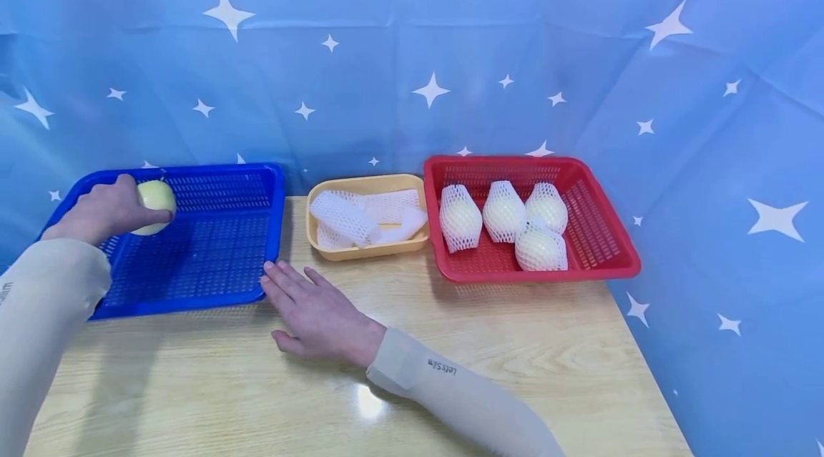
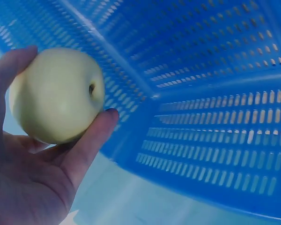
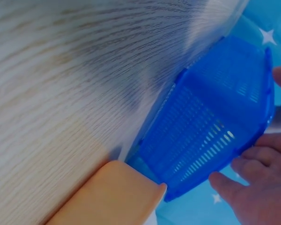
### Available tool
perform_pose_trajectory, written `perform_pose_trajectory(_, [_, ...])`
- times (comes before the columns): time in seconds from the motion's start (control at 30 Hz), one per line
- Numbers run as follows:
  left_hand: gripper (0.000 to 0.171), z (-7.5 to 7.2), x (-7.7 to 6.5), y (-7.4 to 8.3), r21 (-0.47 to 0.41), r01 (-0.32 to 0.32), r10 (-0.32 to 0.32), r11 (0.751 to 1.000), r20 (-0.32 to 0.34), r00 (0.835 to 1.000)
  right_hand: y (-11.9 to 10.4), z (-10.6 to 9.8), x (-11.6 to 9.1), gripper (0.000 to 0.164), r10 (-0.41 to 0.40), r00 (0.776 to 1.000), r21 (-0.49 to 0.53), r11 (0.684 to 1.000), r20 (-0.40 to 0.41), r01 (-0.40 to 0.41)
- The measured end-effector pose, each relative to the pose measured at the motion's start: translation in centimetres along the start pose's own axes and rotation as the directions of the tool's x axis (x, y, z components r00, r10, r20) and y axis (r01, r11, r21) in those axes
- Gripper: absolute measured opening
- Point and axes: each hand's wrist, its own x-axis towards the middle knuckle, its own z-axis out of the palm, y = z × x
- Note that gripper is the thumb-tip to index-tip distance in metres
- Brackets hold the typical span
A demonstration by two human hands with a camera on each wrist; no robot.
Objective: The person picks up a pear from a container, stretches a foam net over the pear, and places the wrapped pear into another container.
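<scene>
My left hand (image 1: pixel 106 212) grips a pale green, round fruit (image 1: pixel 157 207) at the left side of the blue basket (image 1: pixel 215 249). In the left wrist view the smooth, bare fruit (image 2: pixel 61 96) sits between thumb and fingers, its stem dimple facing right; whether it is an apple or a pear I cannot tell. At the basket's front right corner lies my right hand (image 1: pixel 325 317), fingers straight and tips at the rim. The right wrist view has that hand (image 3: pixel 264 183) beside the blue basket (image 3: pixel 201 122); firm contact cannot be made out.
A yellow tray (image 1: pixel 357 252) holding white foam nets (image 1: pixel 347 217) stands between the blue basket and a red basket (image 1: pixel 595 228). Several fruits in foam nets (image 1: pixel 504 212) lie in the red one. Behind the wooden table (image 1: pixel 212 385) hangs a blue star-patterned cloth (image 1: pixel 360 78).
</scene>
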Motion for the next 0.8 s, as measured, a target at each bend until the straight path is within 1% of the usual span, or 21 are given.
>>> perform_pose_trajectory(0.1, [0.097, 0.0, -0.4, 0.5, -0.031, -0.033, 0.031, 0.999, -0.070, 0.997, 0.2, 0.2, -0.2, 0.081, 0.009, 1.000, 0.054, 0.999, -0.018, -0.008])
perform_pose_trajectory(0.17, [0.096, 0.0, -0.7, 1.3, -0.067, -0.052, 0.043, 0.996, -0.127, 0.991, 0.5, 0.3, -0.4, 0.079, 0.022, 0.999, 0.105, 0.994, -0.033, -0.019])
perform_pose_trajectory(0.23, [0.094, 0.1, -1.1, 2.3, -0.106, -0.071, 0.050, 0.992, -0.190, 0.980, 0.9, 0.3, -0.7, 0.078, 0.035, 0.997, 0.155, 0.988, -0.066, -0.024])
perform_pose_trajectory(0.33, [0.097, 0.0, -2.0, 4.3, -0.174, -0.108, 0.058, 0.979, -0.270, 0.961, 1.6, 0.2, -1.5, 0.075, 0.058, 0.990, 0.201, 0.979, -0.125, -0.032])
perform_pose_trajectory(0.47, [0.098, 0.3, -3.5, 7.0, -0.250, -0.167, 0.067, 0.954, -0.365, 0.929, 2.7, -0.3, -2.8, 0.071, 0.092, 0.975, 0.250, 0.967, -0.202, -0.039])
perform_pose_trajectory(0.57, [0.094, 1.0, -4.5, 8.8, -0.286, -0.206, 0.065, 0.936, -0.436, 0.898, 3.4, -0.7, -3.8, 0.069, 0.121, 0.959, 0.307, 0.951, -0.255, -0.038])
perform_pose_trajectory(0.63, [0.092, 1.5, -5.2, 10.0, -0.300, -0.234, 0.071, 0.925, -0.468, 0.881, 3.8, -1.0, -4.5, 0.069, 0.148, 0.946, 0.361, 0.932, -0.288, -0.036])
perform_pose_trajectory(0.73, [0.087, 2.4, -6.1, 11.6, -0.315, -0.289, 0.093, 0.904, -0.515, 0.852, 4.5, -1.7, -5.7, 0.069, 0.206, 0.932, 0.457, 0.888, -0.297, -0.051])
perform_pose_trajectory(0.8, [0.083, 3.0, -6.7, 12.6, -0.315, -0.336, 0.119, 0.888, -0.548, 0.828, 5.0, -2.1, -6.4, 0.069, 0.247, 0.924, 0.500, 0.863, -0.291, -0.073])
